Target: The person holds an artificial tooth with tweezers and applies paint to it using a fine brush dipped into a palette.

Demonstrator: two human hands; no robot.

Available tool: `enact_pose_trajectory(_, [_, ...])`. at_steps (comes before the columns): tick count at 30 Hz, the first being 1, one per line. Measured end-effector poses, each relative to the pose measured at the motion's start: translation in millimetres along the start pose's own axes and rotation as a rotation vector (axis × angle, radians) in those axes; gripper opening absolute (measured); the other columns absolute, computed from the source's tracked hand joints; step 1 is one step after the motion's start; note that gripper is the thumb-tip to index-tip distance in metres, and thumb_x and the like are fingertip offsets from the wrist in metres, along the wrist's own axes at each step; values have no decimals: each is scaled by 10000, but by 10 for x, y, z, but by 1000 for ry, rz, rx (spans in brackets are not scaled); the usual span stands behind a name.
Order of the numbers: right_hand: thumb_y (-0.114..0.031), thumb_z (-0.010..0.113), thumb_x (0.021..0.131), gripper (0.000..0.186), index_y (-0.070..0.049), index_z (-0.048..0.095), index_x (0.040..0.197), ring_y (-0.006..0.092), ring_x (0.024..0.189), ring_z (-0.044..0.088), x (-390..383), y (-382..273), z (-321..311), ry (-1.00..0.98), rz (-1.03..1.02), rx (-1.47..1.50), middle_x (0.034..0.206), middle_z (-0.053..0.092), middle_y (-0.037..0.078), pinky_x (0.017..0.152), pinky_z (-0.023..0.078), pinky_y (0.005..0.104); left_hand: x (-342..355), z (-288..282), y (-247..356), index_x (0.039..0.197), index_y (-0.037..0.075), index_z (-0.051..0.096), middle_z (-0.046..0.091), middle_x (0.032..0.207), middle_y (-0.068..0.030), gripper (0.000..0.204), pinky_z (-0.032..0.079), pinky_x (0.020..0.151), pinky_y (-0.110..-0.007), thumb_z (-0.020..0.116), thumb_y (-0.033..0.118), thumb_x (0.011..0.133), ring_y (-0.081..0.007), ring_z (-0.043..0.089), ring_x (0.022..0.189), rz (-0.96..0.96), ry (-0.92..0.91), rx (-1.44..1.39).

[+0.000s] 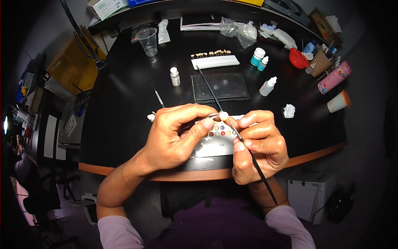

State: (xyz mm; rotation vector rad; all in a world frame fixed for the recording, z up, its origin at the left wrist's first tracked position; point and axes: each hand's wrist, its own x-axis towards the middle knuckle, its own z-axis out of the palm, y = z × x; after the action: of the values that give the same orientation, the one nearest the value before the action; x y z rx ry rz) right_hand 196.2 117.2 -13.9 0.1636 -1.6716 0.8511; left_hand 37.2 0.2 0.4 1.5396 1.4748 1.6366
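Observation:
Pinched in my left hand [178, 130] is a thin metal holder [213, 114], mostly hidden by the fingers. At its end sits a small off-white piece that looks like a dental crown [224, 116]. My right hand [263, 145] grips a fine brush [258, 166] with a long black handle, its tip up against or very close to the crown. Below both hands lies a white palette [213, 149] with several round coloured spots. A second thin dark-handled tool [208, 86] slants over a black slab [236, 85] behind the crown.
Behind the slab is a white rack [217, 62] of tooth-shaped shade tabs. Small bottles stand around it, among them a white-capped one [175, 77] and a dropper bottle [268, 86]. A metal probe [158, 96], crumpled tissue [289, 111], plastic cup [149, 42] and red bowl [297, 58] sit farther out.

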Motion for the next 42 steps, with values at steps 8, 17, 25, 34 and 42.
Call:
enact_pose_trajectory(8, [107,679,758,221,-11,537,879,290,903,669,-10,24,-24,-14,-11,-26,823,631,134,749,656,395,-7,2,-20,1111,-60,721,751,953,-115,187,520,675,-247,643,78,1013,-116,673,785,31,-12,26])
enact_pose_trajectory(17, [99,690,752,222,-20,555,882,290,875,688,-37,72,14,33,-2,-22,810,640,115,727,591,361,-6,9,46,1116,-62,722,763,970,-120,196,547,747,-259,633,88,1027,-114,695,851,-158,-20,-156])
enact_pose_trajectory(25, [99,700,741,223,-19,569,877,296,869,689,-48,78,15,44,21,-18,791,642,108,715,569,355,-14,-1,25,1137,-61,719,767,992,-120,209,551,760,-260,633,96,1030,-116,697,871,-159,-33,-168])
enact_pose_trajectory(34, [95,696,745,212,-17,565,867,291,866,687,-39,66,17,43,24,-25,802,641,108,707,571,355,-15,10,25,1128,-61,724,772,988,-129,200,561,742,-261,639,84,1020,-125,711,853,-149,-12,-149])
enact_pose_trajectory(42, [98,693,753,204,-14,564,864,292,880,684,-30,37,15,7,32,-41,797,635,112,717,597,358,-14,4,25,1118,-65,724,771,977,-126,197,556,735,-261,641,86,1021,-121,708,848,-156,-14,-142])
